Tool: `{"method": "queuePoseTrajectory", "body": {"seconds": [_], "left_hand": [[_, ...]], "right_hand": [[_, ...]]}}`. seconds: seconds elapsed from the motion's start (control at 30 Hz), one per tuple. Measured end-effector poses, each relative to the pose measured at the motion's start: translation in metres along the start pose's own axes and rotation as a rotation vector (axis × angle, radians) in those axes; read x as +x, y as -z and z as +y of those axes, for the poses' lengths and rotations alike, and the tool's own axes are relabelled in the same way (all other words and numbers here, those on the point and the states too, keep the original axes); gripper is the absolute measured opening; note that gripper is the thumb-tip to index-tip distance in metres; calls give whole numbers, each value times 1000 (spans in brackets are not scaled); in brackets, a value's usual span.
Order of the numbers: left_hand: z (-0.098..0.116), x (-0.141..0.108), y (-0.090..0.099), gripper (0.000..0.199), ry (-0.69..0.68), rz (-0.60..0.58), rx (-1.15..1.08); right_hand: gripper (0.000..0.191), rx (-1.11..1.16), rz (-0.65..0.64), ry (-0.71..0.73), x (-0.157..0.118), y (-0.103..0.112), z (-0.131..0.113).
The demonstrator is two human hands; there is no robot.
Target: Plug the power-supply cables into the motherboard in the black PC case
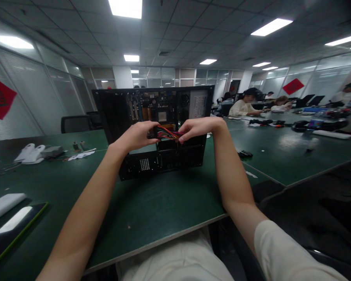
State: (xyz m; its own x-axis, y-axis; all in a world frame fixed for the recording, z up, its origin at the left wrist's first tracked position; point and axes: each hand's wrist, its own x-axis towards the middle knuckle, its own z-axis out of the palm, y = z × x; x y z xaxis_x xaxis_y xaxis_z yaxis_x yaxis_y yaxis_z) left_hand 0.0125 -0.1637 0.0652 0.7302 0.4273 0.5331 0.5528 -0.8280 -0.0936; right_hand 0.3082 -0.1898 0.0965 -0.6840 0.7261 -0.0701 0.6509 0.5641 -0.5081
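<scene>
An open black computer case stands upright on the green table, its inside facing me. A motherboard shows in its upper middle, and a power supply with a pale label sits at the upper right. In front of the case I hold a bundle of coloured cables. My left hand is closed round the left end of the bundle. At the right end, my right hand pinches it between thumb and bent fingers. Where the cables run behind my fingers is hidden.
On the green table lie a white-topped box and a green-edged tablet-like thing at the left, with white objects farther back. Black clips lie right of the case. Other people sit at the far right.
</scene>
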Motion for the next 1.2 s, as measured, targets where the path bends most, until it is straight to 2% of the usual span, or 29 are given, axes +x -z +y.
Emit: {"method": "queuePoseTrajectory", "body": {"seconds": [0.2, 0.4, 0.6, 0.73, 0.9, 1.2], "left_hand": [[11, 0, 9, 56, 70, -27, 180], [18, 1, 8, 51, 50, -46, 259], [15, 2, 3, 44, -56, 9, 125], [14, 2, 4, 54, -85, 23, -65], [21, 4, 7, 75, -19, 7, -261], [24, 8, 10, 65, -3, 80, -228]], "right_hand": [[44, -99, 56, -29, 5, -3, -5], [39, -159, 107, 3, 15, -13, -19], [28, 16, 57, 80, 30, -27, -33], [23, 16, 121, 137, 28, -26, -33], [21, 59, 220, 200, 23, -21, -28], [36, 8, 370, 204, 27, -25, -35]]}}
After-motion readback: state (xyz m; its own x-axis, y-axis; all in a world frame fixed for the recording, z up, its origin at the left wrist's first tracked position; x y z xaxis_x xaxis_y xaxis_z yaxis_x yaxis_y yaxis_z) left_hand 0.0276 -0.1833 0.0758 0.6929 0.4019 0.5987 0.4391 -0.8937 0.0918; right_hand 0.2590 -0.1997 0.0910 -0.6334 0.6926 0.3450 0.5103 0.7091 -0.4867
